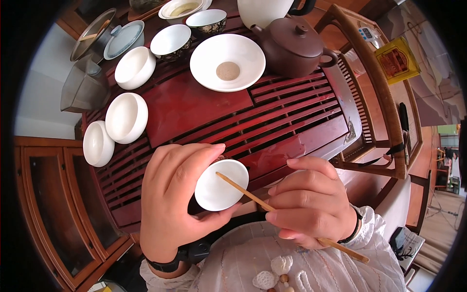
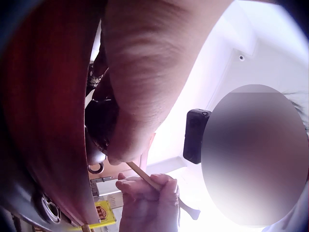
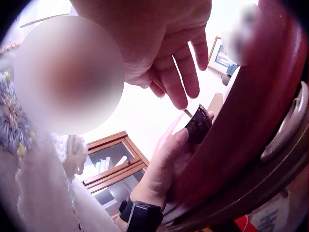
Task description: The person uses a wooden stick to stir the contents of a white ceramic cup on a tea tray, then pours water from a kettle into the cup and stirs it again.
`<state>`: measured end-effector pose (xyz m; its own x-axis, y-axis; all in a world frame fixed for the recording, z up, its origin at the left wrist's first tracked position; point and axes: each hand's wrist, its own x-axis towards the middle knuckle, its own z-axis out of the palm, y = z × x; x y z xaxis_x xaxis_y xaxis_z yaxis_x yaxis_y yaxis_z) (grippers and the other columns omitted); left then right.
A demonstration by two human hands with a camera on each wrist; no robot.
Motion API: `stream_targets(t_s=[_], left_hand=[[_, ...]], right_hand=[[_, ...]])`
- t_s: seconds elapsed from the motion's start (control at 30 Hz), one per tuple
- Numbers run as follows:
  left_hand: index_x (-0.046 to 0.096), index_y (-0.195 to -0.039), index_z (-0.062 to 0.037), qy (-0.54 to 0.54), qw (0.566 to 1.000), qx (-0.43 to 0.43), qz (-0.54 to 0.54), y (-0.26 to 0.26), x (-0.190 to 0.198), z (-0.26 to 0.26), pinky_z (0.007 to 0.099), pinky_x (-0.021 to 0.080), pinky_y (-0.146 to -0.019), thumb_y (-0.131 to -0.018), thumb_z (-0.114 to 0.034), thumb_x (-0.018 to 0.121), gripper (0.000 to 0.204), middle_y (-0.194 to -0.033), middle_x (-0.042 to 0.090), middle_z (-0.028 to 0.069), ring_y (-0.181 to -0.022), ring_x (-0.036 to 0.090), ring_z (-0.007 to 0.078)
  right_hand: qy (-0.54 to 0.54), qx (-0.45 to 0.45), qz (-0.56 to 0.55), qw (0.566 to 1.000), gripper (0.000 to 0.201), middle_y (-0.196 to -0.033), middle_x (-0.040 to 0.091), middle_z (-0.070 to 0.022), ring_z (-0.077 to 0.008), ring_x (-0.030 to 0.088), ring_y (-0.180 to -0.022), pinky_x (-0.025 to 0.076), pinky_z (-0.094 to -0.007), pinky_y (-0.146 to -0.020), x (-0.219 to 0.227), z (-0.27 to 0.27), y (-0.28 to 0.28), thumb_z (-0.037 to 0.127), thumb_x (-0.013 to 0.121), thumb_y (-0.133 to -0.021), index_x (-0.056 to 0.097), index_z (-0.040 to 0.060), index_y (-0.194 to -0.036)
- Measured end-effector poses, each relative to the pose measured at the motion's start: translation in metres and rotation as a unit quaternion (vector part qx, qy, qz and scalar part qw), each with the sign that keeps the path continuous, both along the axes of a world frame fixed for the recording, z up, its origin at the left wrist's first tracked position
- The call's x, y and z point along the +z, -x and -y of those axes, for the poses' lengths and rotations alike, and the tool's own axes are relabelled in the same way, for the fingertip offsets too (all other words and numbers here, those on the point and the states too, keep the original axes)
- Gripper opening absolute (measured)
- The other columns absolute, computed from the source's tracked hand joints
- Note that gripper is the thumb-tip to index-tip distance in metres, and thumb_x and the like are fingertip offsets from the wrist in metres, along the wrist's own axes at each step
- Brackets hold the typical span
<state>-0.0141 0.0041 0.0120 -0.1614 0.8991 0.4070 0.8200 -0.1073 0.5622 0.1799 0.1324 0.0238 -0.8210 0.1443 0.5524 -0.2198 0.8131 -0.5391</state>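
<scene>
My left hand [image 1: 177, 194] grips a small teacup [image 1: 226, 182], white inside and dark outside, tilted so its mouth faces up toward me. In the right wrist view the cup's dark patterned wall [image 3: 199, 126] shows between the left fingers. My right hand [image 1: 311, 204] pinches a thin bamboo stick [image 1: 245, 192], its narrow tip inside the cup over the white bowl. The stick's other end sticks out below the right palm; in the left wrist view that end [image 2: 189, 210] looks flared. Both hands are above the near edge of the red slatted tea tray [image 1: 194, 117].
A wide white bowl [image 1: 204, 58] with a brownish round patch at its bottom stands beyond the hands. Several cups, including a white cup [image 1: 126, 117], line the left side. A brown teapot [image 1: 292, 48] sits at the back right, near a rattan chair [image 1: 401, 160].
</scene>
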Motion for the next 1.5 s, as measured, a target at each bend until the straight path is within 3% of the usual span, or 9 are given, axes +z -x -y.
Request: stream_targets(t_s=[0.17,0.23,0.47,0.53,0.7,0.77,0.83,0.97,1.5], left_hand=[[0.058,-0.12,-0.0048,0.002,1.0,0.006,0.008,0.0,-0.001,0.0,0.0404,0.047,-0.081,-0.052,-0.008,0.08,0.072,-0.11,0.066,0.0084,-0.093,0.061,0.0293],[0.058,-0.12,-0.0038,-0.009,1.0,0.009,0.002,0.0,-0.001,-0.001,0.0404,0.047,-0.081,-0.051,-0.01,0.082,0.073,-0.11,0.067,0.0083,-0.092,0.061,0.0296],[0.058,-0.116,-0.0023,-0.002,1.0,0.023,-0.008,0.001,-0.006,0.003,0.041,0.045,-0.083,-0.052,-0.014,0.085,0.071,-0.108,0.067,0.0118,-0.092,0.059,0.031],[0.059,-0.113,-0.0039,-0.003,0.999,0.037,-0.006,-0.001,-0.002,0.003,0.0411,0.045,-0.083,-0.052,-0.015,0.086,0.067,-0.105,0.067,0.0112,-0.091,0.059,0.0314],[0.062,-0.11,-0.0073,-0.014,0.998,0.053,-0.004,-0.003,0.004,0.002,0.04,0.048,-0.079,-0.055,-0.024,0.088,0.063,-0.103,0.067,0.008,-0.088,0.062,0.0297],[0.062,-0.111,-0.0068,-0.022,0.998,0.051,-0.012,-0.003,0.004,0.001,0.0405,0.047,-0.078,-0.055,-0.025,0.088,0.064,-0.101,0.067,0.0088,-0.086,0.061,0.0306],[0.061,-0.113,-0.005,-0.044,0.998,0.041,0.001,-0.003,0.001,0.0,0.0415,0.046,-0.078,-0.056,-0.024,0.088,0.066,-0.101,0.066,0.0108,-0.086,0.06,0.0324],[0.059,-0.118,-0.0037,-0.062,0.994,0.085,-0.03,-0.007,-0.005,0.006,0.0432,0.047,-0.08,-0.06,-0.026,0.089,0.069,-0.101,0.063,0.0141,-0.09,0.06,0.0337],[0.053,-0.114,-0.0043,-0.115,0.986,0.113,-0.043,-0.008,-0.008,0.005,0.0457,0.046,-0.087,-0.066,-0.02,0.083,0.058,-0.105,0.063,0.015,-0.098,0.059,0.0359]], right_hand=[[0.031,0.011,0.004,0.999,0.025,-0.082,0.063,-0.0063,-0.0228,0.062,-0.076,0.049,-0.0434,-0.086,0.002,-0.002,-0.001,0.017,0.076,-0.077,0.064,0.0039,-0.095],[0.137,0.055,-0.012,0.989,0.022,-0.082,0.07,-0.0081,-0.0251,0.066,-0.083,0.043,-0.0481,-0.093,0.004,0.0,-0.003,0.025,0.053,-0.098,0.061,0.0059,-0.095],[0.086,0.019,0.015,0.996,0.022,-0.081,0.07,-0.0077,-0.0245,0.067,-0.078,0.043,-0.0478,-0.093,0.009,-0.005,-0.009,0.027,0.049,-0.099,0.059,0.0075,-0.095],[0.057,-0.021,-0.022,0.998,0.015,-0.084,0.067,-0.0079,-0.0264,0.065,-0.08,0.048,-0.0459,-0.087,0.011,-0.006,-0.014,0.019,0.064,-0.088,0.063,0.0052,-0.093],[0.082,-0.034,-0.094,0.992,0.017,-0.084,0.068,-0.0084,-0.0281,0.065,-0.079,0.049,-0.0465,-0.085,-0.008,-0.012,-0.025,0.018,0.053,-0.093,0.063,0.0045,-0.095],[0.199,-0.043,-0.119,0.972,0.016,-0.085,0.068,-0.0085,-0.0284,0.063,-0.078,0.05,-0.0443,-0.083,-0.021,-0.015,-0.022,0.016,0.052,-0.094,0.062,0.0033,-0.095],[0.319,-0.067,-0.137,0.936,0.018,-0.086,0.066,-0.0064,-0.0172,0.06,-0.079,0.049,-0.0315,-0.076,-0.035,-0.012,-0.017,0.015,0.046,-0.1,0.058,0.0028,-0.097],[0.432,-0.113,-0.132,0.885,0.023,-0.084,0.063,-0.0075,-0.0145,0.061,-0.079,0.049,-0.0296,-0.078,-0.041,-0.007,-0.01,0.022,0.045,-0.103,0.055,0.0025,-0.095],[0.443,-0.118,-0.111,0.882,0.025,-0.079,0.067,-0.0078,-0.0149,0.064,-0.075,0.05,-0.0274,-0.075,-0.048,-0.007,-0.008,0.021,0.047,-0.103,0.057,0.0009,-0.093]])
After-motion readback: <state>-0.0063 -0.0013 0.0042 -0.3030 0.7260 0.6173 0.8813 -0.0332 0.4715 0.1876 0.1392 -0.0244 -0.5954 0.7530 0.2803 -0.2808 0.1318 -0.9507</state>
